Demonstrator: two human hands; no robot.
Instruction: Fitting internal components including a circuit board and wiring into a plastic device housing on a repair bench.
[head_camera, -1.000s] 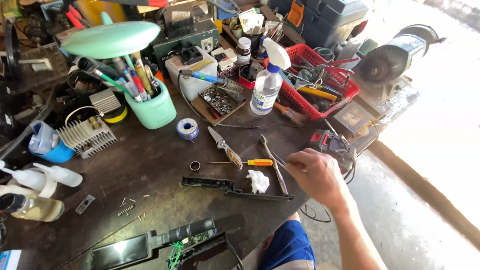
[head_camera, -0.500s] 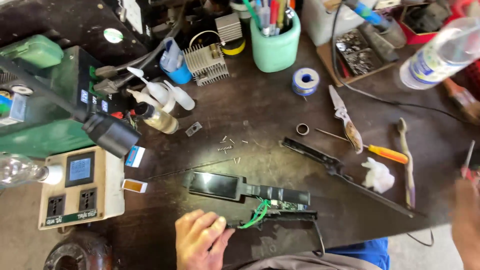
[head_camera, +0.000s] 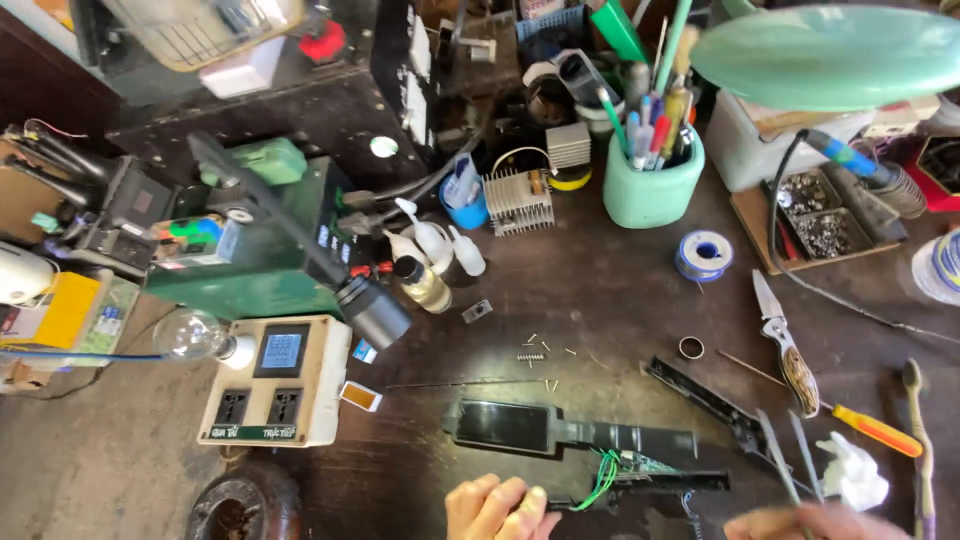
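A long black device (head_camera: 560, 430) lies opened near the bench's front edge, with green wires (head_camera: 603, 475) and a circuit board showing. My left hand (head_camera: 497, 508) is at its near edge with the fingers curled against it. The frame edge hides whether the hand grips it. At the bottom right, my right hand (head_camera: 800, 522) holds metal tweezers (head_camera: 785, 460) that point up beside the device's right end. A loose black strip (head_camera: 705, 400) lies just behind them.
To the right lie a folding knife (head_camera: 785, 350), an orange-handled screwdriver (head_camera: 870, 428), a white wad (head_camera: 850, 470) and a toothbrush (head_camera: 915, 440). Small screws (head_camera: 540, 350), a ring (head_camera: 691, 347), a solder reel (head_camera: 705, 255), a teal pen cup (head_camera: 650, 175) and a cream socket box (head_camera: 275, 385) crowd the bench.
The view has tilted up and right. My left hand has slid right along the device's near edge and curled. My right hand has come in at the bottom with tweezers.
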